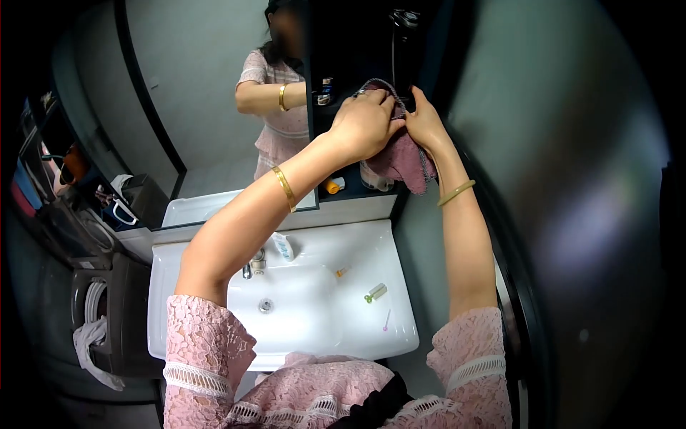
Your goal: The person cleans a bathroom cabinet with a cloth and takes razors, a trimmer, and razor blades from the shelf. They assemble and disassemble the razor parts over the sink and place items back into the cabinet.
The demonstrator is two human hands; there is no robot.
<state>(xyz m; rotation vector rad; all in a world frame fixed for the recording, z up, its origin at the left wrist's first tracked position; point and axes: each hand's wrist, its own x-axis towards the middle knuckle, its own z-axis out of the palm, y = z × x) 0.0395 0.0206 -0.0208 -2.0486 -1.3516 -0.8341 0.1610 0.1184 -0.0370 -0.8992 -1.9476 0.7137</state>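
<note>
My left hand (pixel 364 126) is on a mauve cloth (pixel 402 159) with a grey braided edge, inside the dark shelf cabinet. Its fingers bend over the cloth's upper part, and the lower corner hangs down past the shelf edge. Close by on the right is my right hand (pixel 426 123), with thumb and forefinger apart. The thumb side lies against the cloth, while the other fingers are hidden behind the hand. Just below the cloth, a yellow-orange tube (pixel 331 186) and a partly covered pale container (pixel 376 180) sit on the lower shelf.
Below is a white washbasin (pixel 300 325) with a faucet (pixel 258 260). A white tube (pixel 283 247) and a green-capped clear holder (pixel 376 292) lie on it, with a small orange item (pixel 343 271) and a pink-tipped stick (pixel 386 319). A mirror (pixel 207 93) adjoins the cabinet; a washing machine (pixel 127 314) stands left.
</note>
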